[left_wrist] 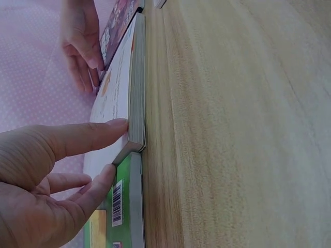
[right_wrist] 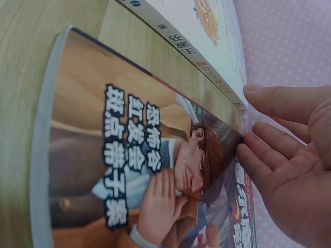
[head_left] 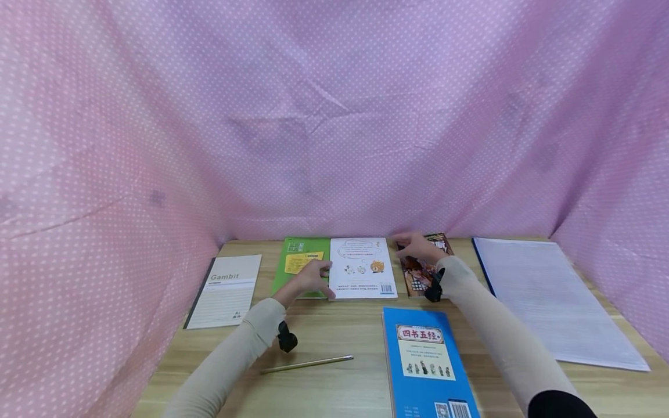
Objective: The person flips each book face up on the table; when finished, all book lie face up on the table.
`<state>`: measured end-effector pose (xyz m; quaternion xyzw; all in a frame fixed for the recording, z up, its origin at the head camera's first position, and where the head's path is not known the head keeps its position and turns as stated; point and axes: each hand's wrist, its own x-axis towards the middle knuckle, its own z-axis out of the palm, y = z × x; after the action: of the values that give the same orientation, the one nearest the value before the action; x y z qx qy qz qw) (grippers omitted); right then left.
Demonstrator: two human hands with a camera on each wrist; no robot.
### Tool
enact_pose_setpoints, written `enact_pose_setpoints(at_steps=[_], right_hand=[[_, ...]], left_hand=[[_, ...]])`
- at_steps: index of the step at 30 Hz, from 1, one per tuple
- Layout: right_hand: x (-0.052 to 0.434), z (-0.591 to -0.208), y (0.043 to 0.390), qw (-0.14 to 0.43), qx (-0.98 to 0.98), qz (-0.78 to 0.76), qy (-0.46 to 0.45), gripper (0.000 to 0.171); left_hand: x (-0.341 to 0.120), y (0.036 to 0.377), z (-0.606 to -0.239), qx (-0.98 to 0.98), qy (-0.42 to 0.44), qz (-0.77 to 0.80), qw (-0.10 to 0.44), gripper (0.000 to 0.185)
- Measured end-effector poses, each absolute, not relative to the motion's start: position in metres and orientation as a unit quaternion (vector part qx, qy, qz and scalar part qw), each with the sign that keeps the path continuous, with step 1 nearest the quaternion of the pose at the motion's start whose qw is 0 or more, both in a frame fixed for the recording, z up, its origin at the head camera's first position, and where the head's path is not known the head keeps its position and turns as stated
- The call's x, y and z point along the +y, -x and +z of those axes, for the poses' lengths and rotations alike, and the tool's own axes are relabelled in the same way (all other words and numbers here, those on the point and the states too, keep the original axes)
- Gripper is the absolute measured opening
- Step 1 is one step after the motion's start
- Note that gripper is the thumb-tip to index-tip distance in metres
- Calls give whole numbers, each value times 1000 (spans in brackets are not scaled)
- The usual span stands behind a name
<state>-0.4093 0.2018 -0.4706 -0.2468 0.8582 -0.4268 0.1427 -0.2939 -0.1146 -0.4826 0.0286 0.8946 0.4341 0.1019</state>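
A white book with cartoon animals lies at the back of the table, its left edge beside a green book. My left hand is at the white book's near left corner; in the left wrist view its thumb reaches over that corner, with the fingers beside the edge. My right hand is by the white book's far right corner, over the top of a brown comic-style book. In the right wrist view its fingers extend between these two books, with the thumb close to the white book's spine.
A blue book lies nearer the front, with a gold-coloured pen or pencil to its left. A Gambit notebook lies on the left, a clear folder on the right. Pink dotted cloth hangs behind and at the sides.
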Motion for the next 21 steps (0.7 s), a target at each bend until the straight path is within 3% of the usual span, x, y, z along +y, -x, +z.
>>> enact_pose_setpoints(at_steps=[21], right_hand=[[182,-479,426,139,872,-403,240,68]], left_hand=[[-112,294,-484,904,-23,416,91,97]])
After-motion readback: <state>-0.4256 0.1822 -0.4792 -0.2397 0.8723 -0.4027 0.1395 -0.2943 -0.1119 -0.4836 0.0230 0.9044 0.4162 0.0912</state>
